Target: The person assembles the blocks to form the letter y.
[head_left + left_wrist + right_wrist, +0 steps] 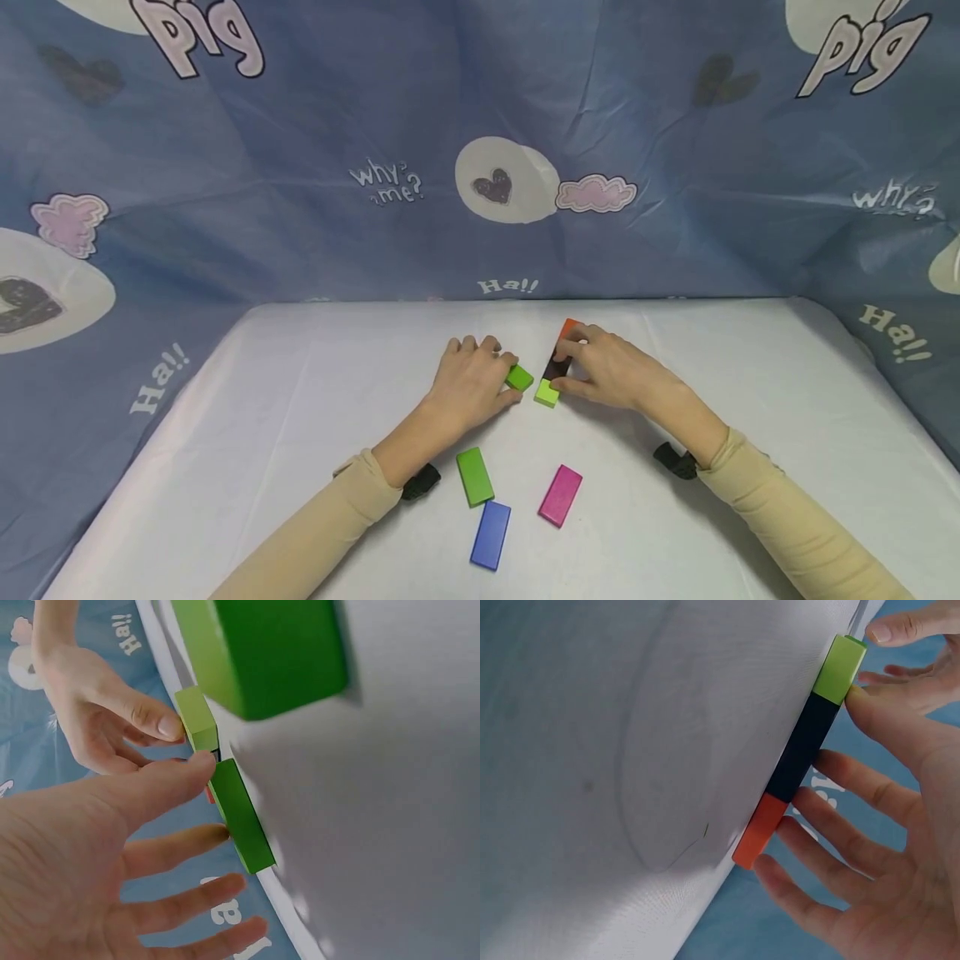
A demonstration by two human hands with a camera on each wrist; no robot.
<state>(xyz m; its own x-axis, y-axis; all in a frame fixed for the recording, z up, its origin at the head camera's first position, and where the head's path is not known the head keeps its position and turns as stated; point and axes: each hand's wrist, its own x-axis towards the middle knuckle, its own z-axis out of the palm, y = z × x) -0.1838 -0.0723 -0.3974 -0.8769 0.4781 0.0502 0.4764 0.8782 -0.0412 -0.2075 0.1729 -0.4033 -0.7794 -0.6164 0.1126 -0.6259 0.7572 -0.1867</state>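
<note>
My left hand (468, 379) pinches a green block (519, 377) between thumb and index finger; its other fingers are spread in the left wrist view. To its right, a lime block (547, 392), a black block (803, 748) and an orange block (760, 829) form a straight, touching row. My right hand (611, 367) lies along that row. In the right wrist view its thumb touches near the lime and black join, and its fairly straight fingers rest along the black and orange blocks. The green block is apart from the row in the head view.
Nearer on the white table (337, 358) lie another green block (475, 477), a blue block (491, 535) touching or almost touching it, and a magenta block (560, 496) to the right. A blue printed cloth (337, 233) stands behind the table's far edge.
</note>
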